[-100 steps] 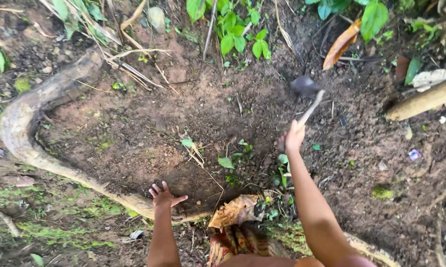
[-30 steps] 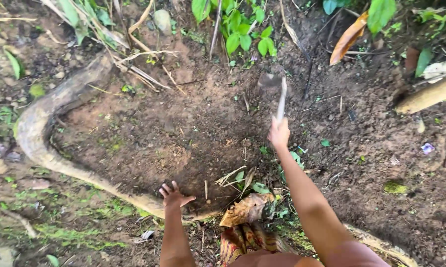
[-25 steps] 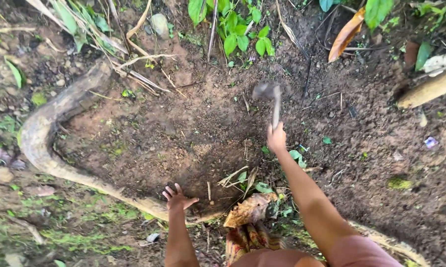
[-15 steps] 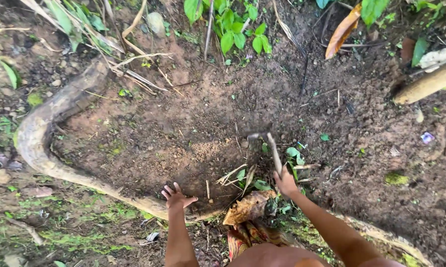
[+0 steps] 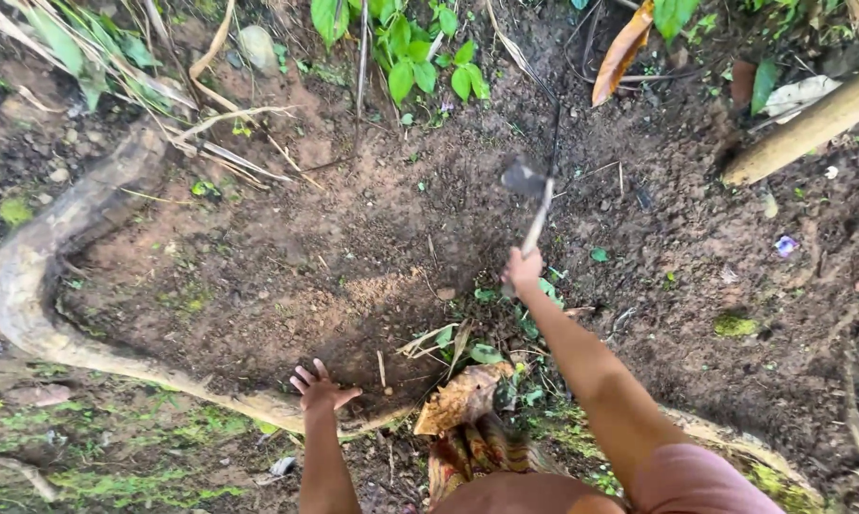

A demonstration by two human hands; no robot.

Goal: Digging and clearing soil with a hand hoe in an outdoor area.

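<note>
My right hand [image 5: 523, 267] grips the pale handle of a small hoe [image 5: 536, 211], arm stretched forward. Its dark blade [image 5: 523, 178] is over loose brown soil near the upper middle. My left hand [image 5: 319, 386] rests with fingers spread on a thick curved root [image 5: 39, 314] at the near edge of a scraped patch of bare soil [image 5: 353, 257]. A few cut green weeds and dry stalks [image 5: 458, 345] lie on the soil between my hands.
A big dry brown leaf [image 5: 463, 400] lies close to my knees. Green leafy plants [image 5: 410, 57] grow at the top. A pale log [image 5: 810, 124] crosses the upper right corner. An orange dry leaf [image 5: 622, 52] and scattered litter lie on the dark soil at right.
My right hand pulled the hoe in towards me, then reached out again, so the blade is far forward. My left hand stayed on the root.
</note>
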